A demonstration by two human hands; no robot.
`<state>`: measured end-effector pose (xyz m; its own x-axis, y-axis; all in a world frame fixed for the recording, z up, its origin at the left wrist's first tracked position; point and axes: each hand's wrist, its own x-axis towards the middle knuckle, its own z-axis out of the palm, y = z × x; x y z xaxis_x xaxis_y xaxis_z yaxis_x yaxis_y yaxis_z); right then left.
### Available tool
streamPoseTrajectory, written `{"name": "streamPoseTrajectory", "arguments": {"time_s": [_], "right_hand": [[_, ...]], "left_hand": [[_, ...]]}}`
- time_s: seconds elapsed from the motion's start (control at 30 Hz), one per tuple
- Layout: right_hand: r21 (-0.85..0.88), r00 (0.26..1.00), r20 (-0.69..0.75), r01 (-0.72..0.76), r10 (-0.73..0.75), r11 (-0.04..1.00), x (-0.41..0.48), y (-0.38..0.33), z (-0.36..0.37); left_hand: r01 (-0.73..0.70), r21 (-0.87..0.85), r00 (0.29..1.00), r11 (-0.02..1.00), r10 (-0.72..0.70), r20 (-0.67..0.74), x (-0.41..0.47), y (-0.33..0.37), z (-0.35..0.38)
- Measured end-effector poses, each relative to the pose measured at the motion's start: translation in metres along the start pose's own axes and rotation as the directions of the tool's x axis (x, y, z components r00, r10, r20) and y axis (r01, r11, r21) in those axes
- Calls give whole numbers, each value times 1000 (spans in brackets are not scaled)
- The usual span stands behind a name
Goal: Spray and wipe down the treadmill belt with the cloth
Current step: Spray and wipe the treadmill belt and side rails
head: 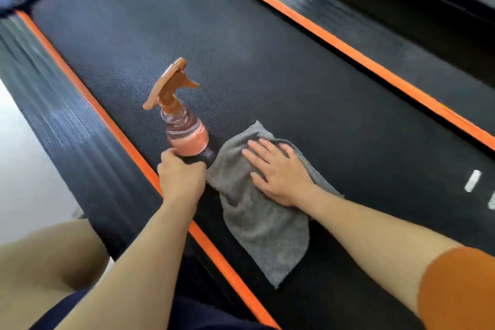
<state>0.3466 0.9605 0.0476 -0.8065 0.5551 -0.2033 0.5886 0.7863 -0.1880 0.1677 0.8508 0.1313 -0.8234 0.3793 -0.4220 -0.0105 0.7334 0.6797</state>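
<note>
The black textured treadmill belt runs diagonally across the view between two orange stripes. A clear spray bottle with an orange trigger head and orange band stands upright on the belt near its left edge. My left hand grips the bottle's base from below. A grey cloth lies spread on the belt just right of the bottle. My right hand presses flat on the cloth's upper part, fingers straight and spread.
Orange stripes and ribbed black side rails border the belt on both sides. White markings show on the belt at the right. Pale floor lies left of the treadmill. My knee is at the lower left.
</note>
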Motion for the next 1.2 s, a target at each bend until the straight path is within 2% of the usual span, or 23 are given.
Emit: {"name": "streamPoseTrajectory", "arguments": {"time_s": [0.03, 0.13, 0.17, 0.23, 0.3, 0.4, 0.43, 0.5, 0.53, 0.6, 0.7, 0.77, 0.8, 0.83, 0.87, 0.9, 0.93, 0.97, 1.0, 1.07, 1.1, 1.17, 1.2], "right_hand": [[21, 992, -18, -121, 121, 992, 4, 17, -6], [96, 887, -81, -447, 454, 890, -2, 51, -16], [123, 856, -82, -500, 511, 857, -4, 49, -17], [149, 803, -113, -568, 585, 809, -4, 27, -11], [146, 824, -134, -534, 551, 833, -12, -8, 1], [121, 920, -147, -348, 364, 930, -24, -22, 9], [115, 941, -150, -288, 303, 951, -24, -12, 5], [45, 962, -159, -218, 222, 975, -22, 16, -3], [23, 958, -148, -247, 248, 969, -22, 31, -8], [72, 898, -88, -426, 431, 902, -21, 57, -20], [94, 779, 69, -627, 624, 773, -15, 81, -42], [109, 729, 128, -684, 672, 721, -10, 80, -63], [147, 724, 119, -689, 679, 709, -10, 75, -74], [238, 750, 99, -656, 654, 716, -10, 67, -84], [404, 803, 72, -566, 592, 719, -12, 56, -94], [616, 863, 34, -415, 504, 670, -15, 40, -104], [803, 908, -15, -239, 418, 547, -18, 21, -113], [912, 936, -45, -103, 348, 397, -21, 2, -121], [949, 956, -65, -29, 284, 314, -21, -16, -124], [944, 971, -117, 44, 207, 328, -16, -41, -118], [947, 966, -142, 69, 216, 315, -11, -48, -112], [983, 943, -130, 82, 307, 164, -3, -56, -103], [992, 923, -123, 100, 366, 83, -1, -58, -99]], "left_hand": [[-24, -52, 999, 998, 21, -44, 4, 4, -2], [-198, -274, 975, 941, 160, -156, 5, 26, -9], [-269, -357, 961, 895, 222, -167, 4, 34, -10], [-357, -409, 934, 840, 323, -153, 3, 52, -9], [-440, -386, 897, 811, 421, -136, 3, 61, -13], [-575, -270, 810, 772, 584, -55, 15, 63, -15], [-622, -174, 778, 763, 627, -34, 20, 61, -12], [-691, 143, 711, 708, 702, -41, 24, 59, -6], [-708, 266, 676, 654, 737, -15, 21, 56, -2], [-705, 377, 686, 601, 712, 148, 11, 53, 3], [-807, 386, 560, 448, 787, 258, 8, 54, 10], [-846, 350, 505, 403, 816, 281, 11, 61, 12], [-846, 325, 510, 422, 817, 268, 11, 64, 12], [-838, 291, 528, 461, 818, 228, 8, 67, 11], [-809, 255, 579, 530, 795, 184, 5, 70, 9], [-769, 218, 635, 601, 757, 156, -1, 71, 9], [-731, 202, 681, 651, 716, 157, -10, 73, 8], [-714, 237, 699, 659, 691, 185, -19, 75, 9], [-712, 289, 701, 640, 671, 241, -26, 74, 12], [-725, 330, 688, 604, 633, 354, -37, 70, 18], [-746, 324, 665, 582, 638, 388, -39, 67, 19], [-789, 319, 614, 525, 648, 450, -37, 64, 21], [-794, 286, 603, 537, 634, 484, -35, 64, 21]]}}
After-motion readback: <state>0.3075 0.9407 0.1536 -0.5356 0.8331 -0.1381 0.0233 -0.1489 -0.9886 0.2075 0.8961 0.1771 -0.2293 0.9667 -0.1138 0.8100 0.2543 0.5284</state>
